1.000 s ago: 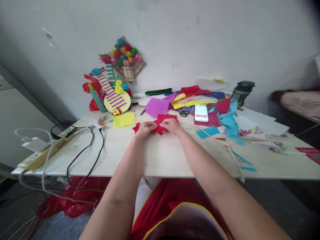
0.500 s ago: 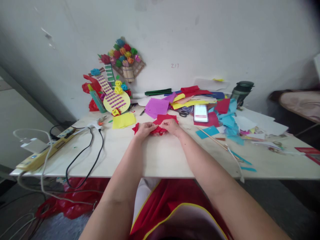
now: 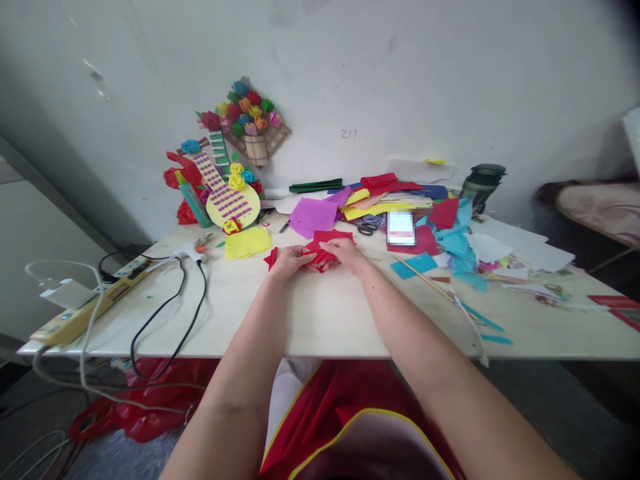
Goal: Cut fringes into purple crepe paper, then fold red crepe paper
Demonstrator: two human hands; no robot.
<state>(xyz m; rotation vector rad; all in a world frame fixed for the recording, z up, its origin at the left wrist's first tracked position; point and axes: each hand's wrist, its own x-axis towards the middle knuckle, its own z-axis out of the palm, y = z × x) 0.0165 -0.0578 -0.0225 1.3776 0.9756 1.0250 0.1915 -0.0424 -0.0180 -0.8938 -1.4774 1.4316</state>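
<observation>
The left hand [image 3: 287, 261] and the right hand [image 3: 349, 255] lay close together on the table [image 3: 320, 313], both reaching far out from the person, their fingers closed in a pinch on a small piece of red paper [image 3: 320, 252]. The paper sat directly between the two hands, so neither was clearly nearer; each held one end. Its long axis ran left to right, from one hand to the other. It looked folded or crumpled into layers, with a pointed red flap sticking out at the left hand's left side and a flatter red sheet showing just beyond the fingers.

Farther out, a yellow sheet [image 3: 247, 241] lay to the far left of the hands and a purple sheet [image 3: 313, 216] just beyond them. A pair of scissors [image 3: 367, 228] rested to the far right, near a phone [image 3: 401, 227]. Blue scraps [image 3: 457, 241] spread over the right side. A paper guitar [image 3: 225, 195] leaned against the wall at the far left, and a power strip [image 3: 87, 308] with black cable lay on the left edge.
</observation>
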